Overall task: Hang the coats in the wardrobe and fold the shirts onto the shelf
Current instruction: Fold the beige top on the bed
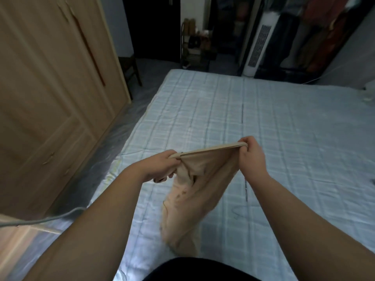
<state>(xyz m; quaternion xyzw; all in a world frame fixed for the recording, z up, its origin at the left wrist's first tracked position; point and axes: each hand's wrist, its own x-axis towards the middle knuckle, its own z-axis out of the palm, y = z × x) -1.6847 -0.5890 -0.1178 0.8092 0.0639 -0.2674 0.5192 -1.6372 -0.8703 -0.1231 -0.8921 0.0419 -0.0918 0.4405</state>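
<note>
Both hands raised over the bed, holding one garment between them. Left hand (162, 164) clenched on the near-left end of the top edge of a pale beige, thin fabric shirt (194, 187); fingers curled under, bunching cloth. Right hand (252, 157) pinches the opposite end of the same edge, at about 2 o'clock from the left hand. Edge pulled taut between them; the rest hangs down toward 6 o'clock, lower folds blurred. Beneath: light blue checked quilted bed cover (284, 128). Light wooden panelled wardrobe (50, 88) at 9 to 10 o'clock, doors closed. White tower fan (256, 45) at 1 o'clock beyond the bed, beside dark hanging clothes (316, 27).
</note>
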